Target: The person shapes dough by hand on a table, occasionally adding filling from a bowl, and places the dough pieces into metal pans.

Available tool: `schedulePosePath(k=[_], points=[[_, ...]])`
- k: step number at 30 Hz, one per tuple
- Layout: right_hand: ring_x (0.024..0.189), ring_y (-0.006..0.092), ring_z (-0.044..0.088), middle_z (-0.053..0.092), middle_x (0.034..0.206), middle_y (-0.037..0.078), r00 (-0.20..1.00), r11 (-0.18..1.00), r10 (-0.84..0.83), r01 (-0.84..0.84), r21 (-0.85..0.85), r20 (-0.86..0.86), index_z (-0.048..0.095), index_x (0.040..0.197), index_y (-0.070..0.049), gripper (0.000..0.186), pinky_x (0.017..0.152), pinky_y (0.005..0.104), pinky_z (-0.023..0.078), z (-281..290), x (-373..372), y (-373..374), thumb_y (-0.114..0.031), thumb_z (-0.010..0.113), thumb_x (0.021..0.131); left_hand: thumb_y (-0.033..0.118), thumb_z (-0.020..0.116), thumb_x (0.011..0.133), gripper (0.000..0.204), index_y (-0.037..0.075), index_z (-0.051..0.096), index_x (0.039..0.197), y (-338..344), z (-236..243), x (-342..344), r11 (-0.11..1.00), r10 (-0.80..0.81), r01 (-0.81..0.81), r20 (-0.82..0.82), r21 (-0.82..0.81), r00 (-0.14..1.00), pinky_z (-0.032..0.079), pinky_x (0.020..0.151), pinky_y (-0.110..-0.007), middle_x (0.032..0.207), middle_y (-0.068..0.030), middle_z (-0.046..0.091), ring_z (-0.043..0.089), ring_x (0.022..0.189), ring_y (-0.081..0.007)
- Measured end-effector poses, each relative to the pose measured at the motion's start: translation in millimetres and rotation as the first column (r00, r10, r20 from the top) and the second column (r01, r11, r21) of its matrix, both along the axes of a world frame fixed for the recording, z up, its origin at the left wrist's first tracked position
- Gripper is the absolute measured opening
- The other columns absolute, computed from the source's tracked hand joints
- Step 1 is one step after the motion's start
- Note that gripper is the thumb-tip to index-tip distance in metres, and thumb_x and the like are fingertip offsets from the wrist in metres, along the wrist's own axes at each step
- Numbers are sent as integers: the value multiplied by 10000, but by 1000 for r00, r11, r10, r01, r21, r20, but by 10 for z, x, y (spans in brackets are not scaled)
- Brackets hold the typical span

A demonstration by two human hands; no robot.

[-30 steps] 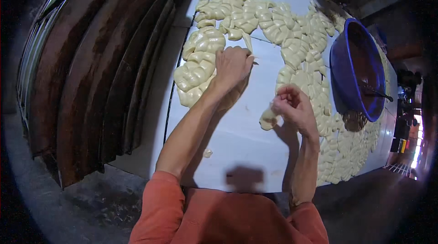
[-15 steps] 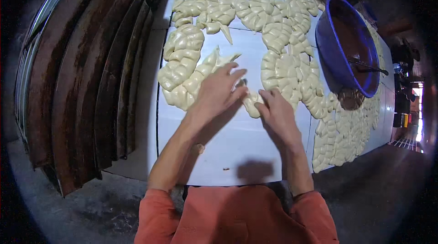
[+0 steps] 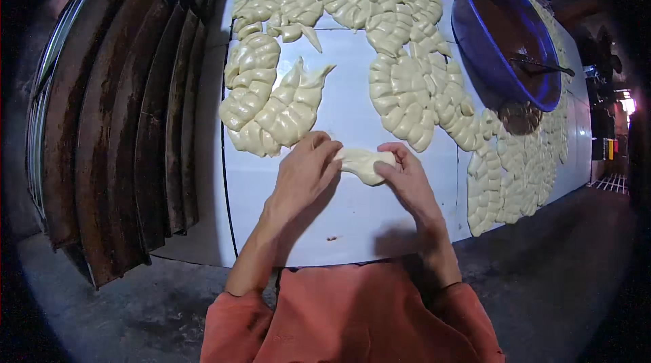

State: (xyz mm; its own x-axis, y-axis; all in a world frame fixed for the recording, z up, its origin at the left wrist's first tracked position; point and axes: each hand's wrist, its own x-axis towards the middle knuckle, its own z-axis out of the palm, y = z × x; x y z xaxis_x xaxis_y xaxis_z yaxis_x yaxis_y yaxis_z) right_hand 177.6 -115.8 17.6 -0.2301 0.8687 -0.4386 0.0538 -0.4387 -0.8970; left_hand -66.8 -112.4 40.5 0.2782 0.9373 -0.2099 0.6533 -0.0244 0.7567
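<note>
My left hand and my right hand hold a small pale dough piece between them near the front of the white table. The left pinches its narrower end; the right grips the wider end with thumb and fingers. Just beyond my left hand lies a cluster of shaped, pale dough pieces. A larger spread of similar pieces lies beyond my right hand and continues down the table's right side.
A blue tub of brown substance, with a dark-handled tool in it, sits at the back right, beside a round brown object. Curved rusty metal racks or trays line the left side, above a dark concrete floor.
Both hands have come together nearer the front. The left has left the left cluster, leaving dough there, and now shares the small piece the right held. The view has shifted.
</note>
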Motion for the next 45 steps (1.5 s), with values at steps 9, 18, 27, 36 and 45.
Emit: schedulePosePath(k=[9,18,27,36,45], points=[[933,134,649,644,1048,85,988,1000,-20,18,-15,-155,542,1161,13,290,798,263,559,-33,87,-37,-3,655,894,319,778,802,769,69,454,1453,100,0,504,937,-259,236,60,257,964,341,1015,-498,1182,-139,632,569,1147,-331],[900,151,679,669,1043,105,980,978,-129,102,-180,-150,580,1156,-14,349,760,263,582,78,559,-118,-12,737,844,304,688,860,284,113,727,1067,156,-235,542,936,-290,276,35,220,956,343,948,-453,922,-94,684,610,950,-297],[702,62,540,623,838,3,915,978,119,-174,111,385,642,1037,-11,222,646,215,464,165,366,-67,-75,707,834,306,786,773,587,120,591,1295,100,-119,678,904,-307,309,-56,296,950,306,1071,-514,1246,-108,621,555,1209,-291],[886,130,644,654,1045,67,999,999,32,-31,29,-26,544,1252,-20,427,802,263,550,-29,373,-117,-75,723,868,289,727,833,506,90,609,1282,88,-156,686,914,-305,286,21,286,952,355,993,-479,1025,-119,694,628,1047,-296],[605,45,532,608,766,-12,991,991,-107,100,-87,-79,623,874,-35,132,521,189,402,253,371,-136,-12,729,799,260,741,816,118,206,767,917,61,-308,833,856,-307,337,-138,392,942,370,1003,-482,841,-17,681,627,963,-185]])
